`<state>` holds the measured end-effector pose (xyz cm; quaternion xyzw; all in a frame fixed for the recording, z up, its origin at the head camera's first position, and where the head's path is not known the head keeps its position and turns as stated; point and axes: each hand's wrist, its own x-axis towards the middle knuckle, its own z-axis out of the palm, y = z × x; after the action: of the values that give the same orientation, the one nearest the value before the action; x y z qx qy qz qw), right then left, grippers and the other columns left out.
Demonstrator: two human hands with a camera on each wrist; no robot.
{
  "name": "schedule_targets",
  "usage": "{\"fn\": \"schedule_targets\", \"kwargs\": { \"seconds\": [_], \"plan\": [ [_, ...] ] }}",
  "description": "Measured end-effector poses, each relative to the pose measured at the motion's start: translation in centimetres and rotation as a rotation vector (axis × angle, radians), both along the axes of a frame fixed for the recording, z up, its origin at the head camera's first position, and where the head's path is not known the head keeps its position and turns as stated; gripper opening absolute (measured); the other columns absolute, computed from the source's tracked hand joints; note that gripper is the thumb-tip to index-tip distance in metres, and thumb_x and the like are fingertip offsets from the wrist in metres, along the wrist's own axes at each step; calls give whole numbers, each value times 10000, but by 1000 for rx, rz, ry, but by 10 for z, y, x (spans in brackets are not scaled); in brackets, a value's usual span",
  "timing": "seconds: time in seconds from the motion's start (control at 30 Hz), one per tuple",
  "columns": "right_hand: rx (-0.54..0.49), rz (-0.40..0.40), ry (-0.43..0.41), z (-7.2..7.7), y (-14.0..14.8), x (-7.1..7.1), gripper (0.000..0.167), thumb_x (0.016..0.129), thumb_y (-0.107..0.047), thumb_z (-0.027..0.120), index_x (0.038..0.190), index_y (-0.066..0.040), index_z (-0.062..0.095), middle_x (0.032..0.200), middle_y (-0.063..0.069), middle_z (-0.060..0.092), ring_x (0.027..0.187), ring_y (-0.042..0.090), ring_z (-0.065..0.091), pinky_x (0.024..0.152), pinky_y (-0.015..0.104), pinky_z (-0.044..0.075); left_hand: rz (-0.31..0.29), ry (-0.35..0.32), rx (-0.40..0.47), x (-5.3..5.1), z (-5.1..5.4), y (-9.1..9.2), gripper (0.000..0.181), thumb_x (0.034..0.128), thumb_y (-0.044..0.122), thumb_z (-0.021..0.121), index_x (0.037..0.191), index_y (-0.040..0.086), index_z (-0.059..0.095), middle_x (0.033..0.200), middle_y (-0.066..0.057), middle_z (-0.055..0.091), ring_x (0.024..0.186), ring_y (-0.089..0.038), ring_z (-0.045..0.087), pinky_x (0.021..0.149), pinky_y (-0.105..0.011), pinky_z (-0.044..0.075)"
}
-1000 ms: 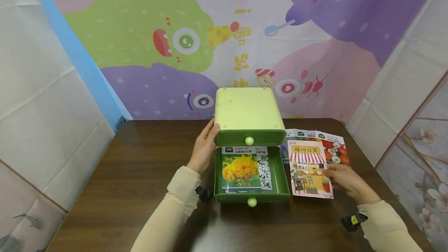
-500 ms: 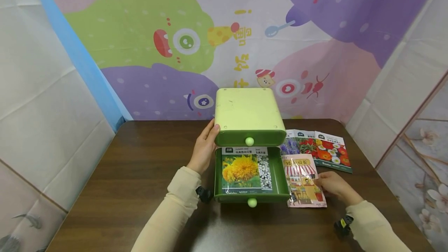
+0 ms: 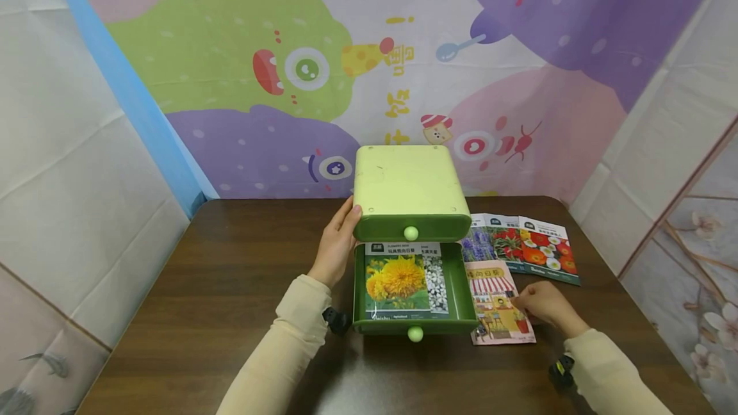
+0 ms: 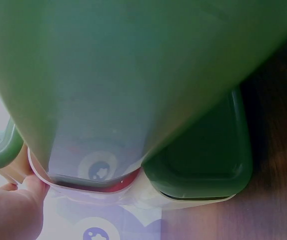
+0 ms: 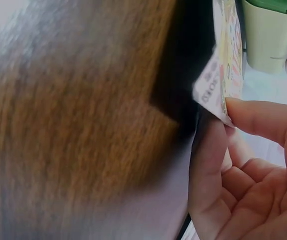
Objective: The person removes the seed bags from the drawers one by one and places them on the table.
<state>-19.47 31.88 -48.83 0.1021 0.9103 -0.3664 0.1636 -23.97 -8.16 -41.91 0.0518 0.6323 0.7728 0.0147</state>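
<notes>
A small pale-green drawer cabinet (image 3: 409, 178) with dark green drawer fronts stands on the table in the head view. Its lower drawer (image 3: 461, 293) is pulled out and contains a yellow sunflower seed packet (image 3: 398, 277) overlapping a white-flower packet (image 3: 438, 284). My left hand (image 3: 334, 245) rests against the cabinet's left side, thumb at the front corner. To the right of the drawer, my right hand (image 3: 548, 306) pinches the right edge of a pink seed packet (image 3: 498, 309) with a striped awning picture. In the right wrist view, thumb and index finger grip that packet's edge (image 5: 213, 95).
Several flower seed packets (image 3: 548, 252) lie overlapped on the table right of the cabinet, behind the pink one. The brown wooden table (image 3: 230, 274) meets a cartoon-printed cloth (image 3: 259, 31) at the back. Pale panels (image 3: 663, 178) flank both sides.
My right hand has carried the pink packet left and towards me, down beside the open drawer, exposing more of the packets behind. The left hand and cabinet have stayed put.
</notes>
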Motion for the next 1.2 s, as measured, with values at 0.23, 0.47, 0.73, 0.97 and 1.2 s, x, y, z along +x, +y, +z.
{"fn": "schedule_targets", "kwargs": {
  "seconds": [0.23, 0.47, 0.73, 0.97, 1.2],
  "plan": [
    [48, 2, -5, 3, -2, 3, 261, 876, -179, 674, 668, -57, 575, 623, 3, 517, 549, 124, 474, 510, 263, 423, -4, 3, -1, 1, 0, 0, 676, 949, 548, 563, 1528, 284, 335, 1550, 0, 381, 1286, -268, 545, 1108, -475, 402],
    [91, 12, -25, 0, 2, 1, 285, 852, -219, 708, 645, -87, 565, 588, -6, 515, 540, 119, 471, 501, 250, 413, -3, 5, 0, 1, 0, 0, 657, 959, 534, 554, 1527, 281, 339, 1547, 1, 386, 1280, -274, 549, 1105, -476, 405],
    [132, 38, -27, 0, 5, 2, 316, 851, -263, 713, 632, -92, 561, 560, -7, 520, 514, 111, 463, 487, 243, 386, -4, 1, -6, 1, 0, 0, 657, 964, 525, 552, 1530, 276, 331, 1556, 2, 372, 1292, -276, 541, 1109, -477, 402],
    [149, 38, -25, 8, 4, 3, 312, 881, -299, 662, 686, -61, 613, 594, 20, 543, 555, 150, 488, 511, 267, 396, -5, 3, -12, 1, 0, -1, 666, 958, 539, 552, 1531, 283, 327, 1551, -3, 378, 1281, -278, 551, 1100, -480, 410],
    [176, 48, 142, 28, 2, 2, 360, 956, -325, 565, 794, -18, 659, 683, 34, 623, 639, 172, 545, 549, 293, 434, 0, -2, -11, 1, 0, 0, 662, 960, 536, 552, 1530, 280, 331, 1549, 4, 379, 1275, -274, 556, 1098, -475, 414]
  ]
}}
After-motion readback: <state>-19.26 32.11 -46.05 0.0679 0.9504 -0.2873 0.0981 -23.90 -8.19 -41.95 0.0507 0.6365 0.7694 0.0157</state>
